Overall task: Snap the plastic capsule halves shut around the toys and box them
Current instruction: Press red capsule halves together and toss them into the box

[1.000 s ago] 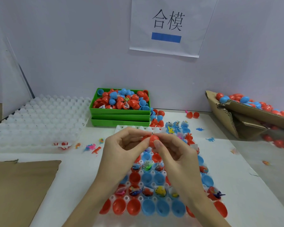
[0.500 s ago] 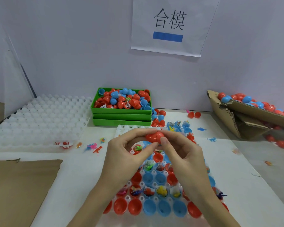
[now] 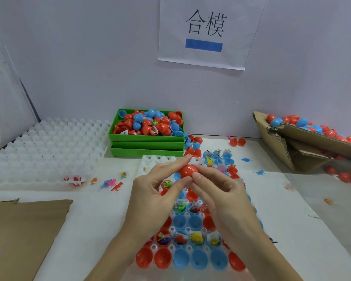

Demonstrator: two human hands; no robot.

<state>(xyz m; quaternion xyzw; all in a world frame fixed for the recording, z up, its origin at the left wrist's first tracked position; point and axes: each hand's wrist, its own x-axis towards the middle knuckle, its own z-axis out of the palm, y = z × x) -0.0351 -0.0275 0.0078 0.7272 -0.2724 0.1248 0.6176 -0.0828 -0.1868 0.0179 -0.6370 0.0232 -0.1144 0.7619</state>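
centrally, a red capsule (image 3: 187, 170) is pinched between the fingertips of the left hand (image 3: 156, 191) and the right hand (image 3: 221, 196), raised over a white cell tray (image 3: 150, 162). red and blue capsule halves (image 3: 199, 259), some with toys, are seated in the tray, partly hidden by both forearms. stacked green bins (image 3: 146, 146) of capsules are set at the far centre; a cardboard box (image 3: 304, 142) of closed capsules at far right; empty white trays (image 3: 45, 151) at far left. loose toys (image 3: 112, 183) are scattered on the white table (image 3: 292, 230).
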